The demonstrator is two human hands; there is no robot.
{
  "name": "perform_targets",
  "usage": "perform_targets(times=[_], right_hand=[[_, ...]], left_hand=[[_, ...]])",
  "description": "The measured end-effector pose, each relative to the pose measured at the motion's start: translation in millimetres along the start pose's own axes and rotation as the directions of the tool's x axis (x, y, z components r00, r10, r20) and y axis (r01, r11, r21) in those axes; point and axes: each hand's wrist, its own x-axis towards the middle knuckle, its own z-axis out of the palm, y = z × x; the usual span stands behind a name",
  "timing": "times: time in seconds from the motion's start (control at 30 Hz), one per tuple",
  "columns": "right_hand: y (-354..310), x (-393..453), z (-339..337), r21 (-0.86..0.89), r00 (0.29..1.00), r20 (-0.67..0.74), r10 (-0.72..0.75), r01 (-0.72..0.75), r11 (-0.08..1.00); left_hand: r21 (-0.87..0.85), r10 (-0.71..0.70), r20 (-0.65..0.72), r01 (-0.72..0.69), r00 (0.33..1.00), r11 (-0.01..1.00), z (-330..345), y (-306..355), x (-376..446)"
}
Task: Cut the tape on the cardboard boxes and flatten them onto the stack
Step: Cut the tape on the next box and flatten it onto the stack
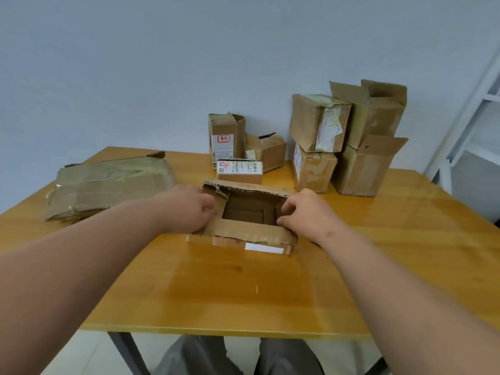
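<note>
We've got the open cardboard box [241,234] sitting mid-table, top flaps spread, its brown inside in full view. Our left hand [189,208] grips the left flap, fingers curled over its torn edge. Our right hand [307,213] pinches the right flap, thumb and fingers bent round the rim. A white label shows on the near wall of the box. Off to the left on the wooden table [243,288] lies the stack of flattened boxes [108,185], strips of tape across its top sheet. Behind, near the wall, we see small labelled boxes [235,147], and to the right a taller pile of boxes [349,136], some with flaps up.
</note>
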Motion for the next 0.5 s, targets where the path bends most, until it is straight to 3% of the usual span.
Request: perform_targets(times=[0.1,0.2,0.3,0.37,0.5], right_hand=[[-5,6,4,-0.165,0.999,0.02,0.033,-0.029,0.986],[-14,11,3,-0.381,0.993,0.041,0.113,-0.089,0.92],[-24,19,-1,-0.49,0.981,0.089,0.17,-0.105,0.865],[-29,24,-1,-0.512,0.974,0.089,0.209,-0.135,0.848],[-32,34,5,-0.453,0.966,0.05,0.253,-0.204,0.868]], left_hand=[[0.187,-0.019,0.162,-0.012,0.987,0.982,-5,16,14],[0.331,0.011,0.203,-0.079,0.979,0.94,-12,22,26],[0.41,0.035,0.28,-0.153,0.959,0.899,-15,28,36],[0.395,0.032,0.239,-0.128,0.97,0.91,-16,31,39],[0.191,0.04,-0.02,-0.035,0.999,0.981,-10,25,43]])
